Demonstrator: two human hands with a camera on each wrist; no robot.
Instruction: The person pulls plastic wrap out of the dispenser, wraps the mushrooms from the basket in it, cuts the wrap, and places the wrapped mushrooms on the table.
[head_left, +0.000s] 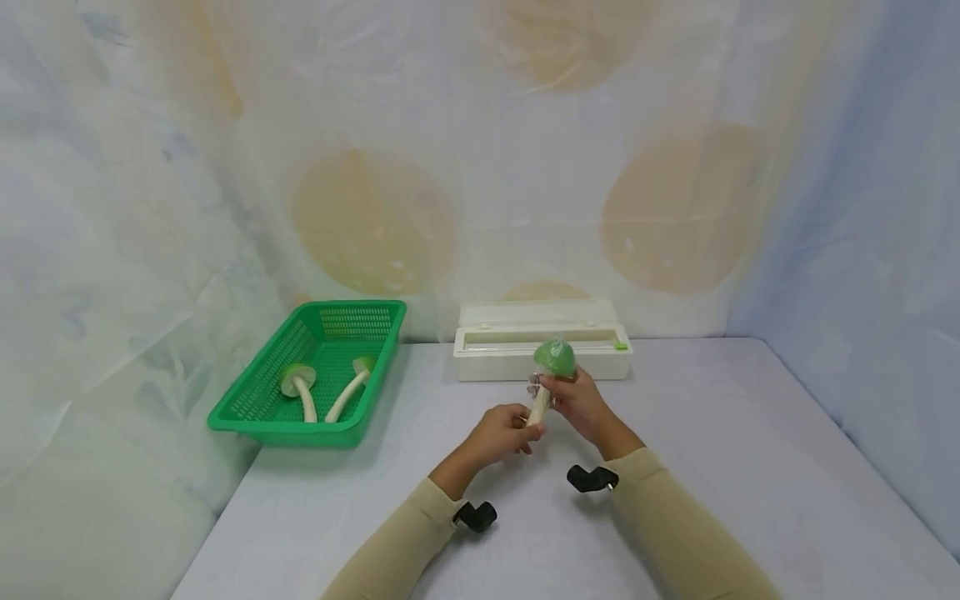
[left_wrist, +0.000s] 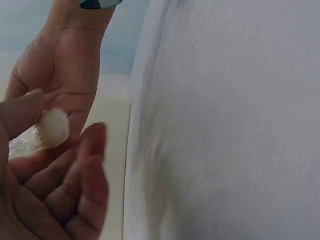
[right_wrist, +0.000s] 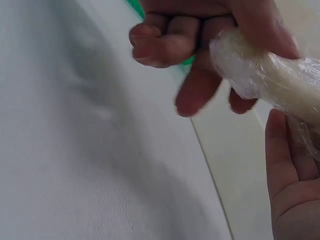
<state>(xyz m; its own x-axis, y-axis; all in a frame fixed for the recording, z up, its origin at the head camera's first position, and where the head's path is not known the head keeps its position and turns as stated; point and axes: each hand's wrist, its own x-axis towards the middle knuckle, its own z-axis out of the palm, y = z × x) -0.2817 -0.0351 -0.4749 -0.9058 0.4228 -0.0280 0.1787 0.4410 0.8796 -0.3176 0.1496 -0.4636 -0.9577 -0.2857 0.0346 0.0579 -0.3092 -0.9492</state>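
Observation:
In the head view both hands hold a mushroom (head_left: 555,357) with a green cap and long pale stem, tilted over the table. My right hand (head_left: 581,404) grips the stem just under the cap. Lower down, thumb and fingers of my left hand (head_left: 497,435) pinch the stem's end. Clear plastic film (right_wrist: 242,67) wraps the stem in the right wrist view, and some hangs loose beside the right fingers. The left wrist view shows the pale, round stem end (left_wrist: 56,129) by the left thumb; the cap is out of sight there.
A green basket (head_left: 365,421) with two similar mushrooms (head_left: 298,381) stands at the left. Behind the hands sits a white cling film dispenser (head_left: 491,367), lid raised, with a green slider (head_left: 621,345) at its right. Curtains surround the white-covered table (head_left: 735,425).

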